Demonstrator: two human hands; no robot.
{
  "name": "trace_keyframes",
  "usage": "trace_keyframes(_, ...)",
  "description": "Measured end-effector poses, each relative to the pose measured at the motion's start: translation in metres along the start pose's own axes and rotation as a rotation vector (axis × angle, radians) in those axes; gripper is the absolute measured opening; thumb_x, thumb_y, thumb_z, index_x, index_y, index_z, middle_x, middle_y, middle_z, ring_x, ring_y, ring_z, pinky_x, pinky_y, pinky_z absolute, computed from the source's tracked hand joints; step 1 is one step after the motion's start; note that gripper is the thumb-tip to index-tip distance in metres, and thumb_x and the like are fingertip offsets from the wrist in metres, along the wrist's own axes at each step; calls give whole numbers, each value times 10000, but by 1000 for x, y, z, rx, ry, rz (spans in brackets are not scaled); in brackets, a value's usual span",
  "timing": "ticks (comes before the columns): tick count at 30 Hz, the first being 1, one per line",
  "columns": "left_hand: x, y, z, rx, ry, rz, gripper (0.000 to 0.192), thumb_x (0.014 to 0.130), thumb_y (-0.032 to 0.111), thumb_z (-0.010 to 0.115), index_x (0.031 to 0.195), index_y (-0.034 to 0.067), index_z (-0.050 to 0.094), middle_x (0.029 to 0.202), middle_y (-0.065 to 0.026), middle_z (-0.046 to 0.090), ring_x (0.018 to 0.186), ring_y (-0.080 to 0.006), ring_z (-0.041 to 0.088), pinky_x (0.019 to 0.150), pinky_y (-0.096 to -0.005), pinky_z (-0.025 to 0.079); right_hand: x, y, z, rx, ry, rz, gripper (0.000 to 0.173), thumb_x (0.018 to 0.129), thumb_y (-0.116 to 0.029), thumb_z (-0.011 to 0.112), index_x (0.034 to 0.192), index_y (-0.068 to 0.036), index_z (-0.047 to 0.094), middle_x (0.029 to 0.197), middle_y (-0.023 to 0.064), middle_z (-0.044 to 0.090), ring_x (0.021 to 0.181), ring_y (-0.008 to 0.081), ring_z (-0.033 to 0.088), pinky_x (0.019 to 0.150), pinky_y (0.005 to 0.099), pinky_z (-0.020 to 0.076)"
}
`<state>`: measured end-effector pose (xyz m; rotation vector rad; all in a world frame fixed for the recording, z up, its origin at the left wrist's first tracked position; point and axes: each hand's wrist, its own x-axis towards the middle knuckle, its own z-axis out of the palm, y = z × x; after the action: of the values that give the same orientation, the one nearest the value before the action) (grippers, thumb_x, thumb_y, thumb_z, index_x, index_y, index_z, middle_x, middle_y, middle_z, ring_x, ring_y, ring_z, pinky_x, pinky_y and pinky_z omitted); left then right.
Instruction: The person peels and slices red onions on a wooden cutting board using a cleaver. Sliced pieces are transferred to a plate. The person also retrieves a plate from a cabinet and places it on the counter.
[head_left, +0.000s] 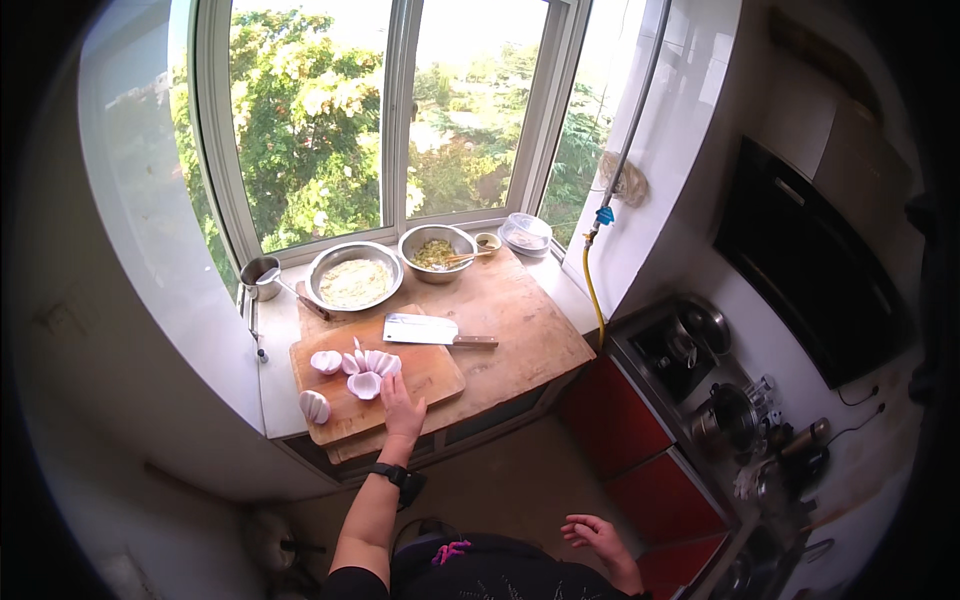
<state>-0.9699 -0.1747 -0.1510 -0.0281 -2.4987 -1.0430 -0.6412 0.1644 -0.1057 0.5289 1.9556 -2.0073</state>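
My left hand (403, 405), with a black band on the wrist, reaches over a wooden cutting board (431, 373). Its fingertips touch the right side of a cluster of pale purple onion pieces (381, 364); whether they grip one is hidden. A cupped onion layer (364, 386) lies just left of the fingers. Farther left are a cut onion piece (326, 362) and another onion piece with slits (315, 406). A cleaver (421, 329) with a wooden handle lies across the board's far edge. My right hand (596, 536) hangs low beside my body, fingers loosely bent and holding nothing.
Behind the board stand a steel basin (397, 271) of pale floury food, a steel bowl (411, 259) with chopped greens and chopsticks, a small cup (488, 242), a lidded plastic container (526, 234) and a metal pot (262, 279). To the right is a stove (675, 352) with pans.
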Motion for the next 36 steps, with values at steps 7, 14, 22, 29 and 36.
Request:
trace_keyframes(7,55,-29,55,160,74,-126,573,706,77,725,1245,64,531,1312,-159,474,1301,-360,377,1107,-431,318,88,-46,-15,-49,-64,183,349,978,-179,534,1282,-6,545,1119,105,664,939,140,655,752,252,532)
trace_keyframes(14,69,-24,65,51,250,160,304,644,-34,698,932,57,658,1052,-113,602,1107,-317,552,940,-404,483,271,-140,-38,-350,-346,-88,318,964,-164,558,1251,-29,576,1076,68,679,929,106,643,763,241,516)
trace_keyframes(22,35,24,77,6,359,-32,414,657,50,806,1044,95,666,1214,-129,574,1099,-319,584,941,-386,496,460,-203,43,-1050,-373,-1040,544,781,-170,717,1284,-77,532,1191,136,576,1116,308,541,943,392,452)
trace_keyframes(29,38,30,81,19,372,-257,607,643,157,837,1191,55,597,1214,-152,583,1096,-328,586,941,-384,494,505,-189,70,-1216,-428,-1020,715,751,-196,729,1394,-126,425,1115,119,572,1035,297,562,883,389,482)
trace_keyframes(36,38,28,78,118,279,-227,670,657,242,825,1243,42,569,1193,-172,603,1098,-333,586,951,-407,482,500,-221,92,-1251,-742,-842,643,801,-102,615,1409,-109,409,1085,169,594,861,343,611,778,395,520)
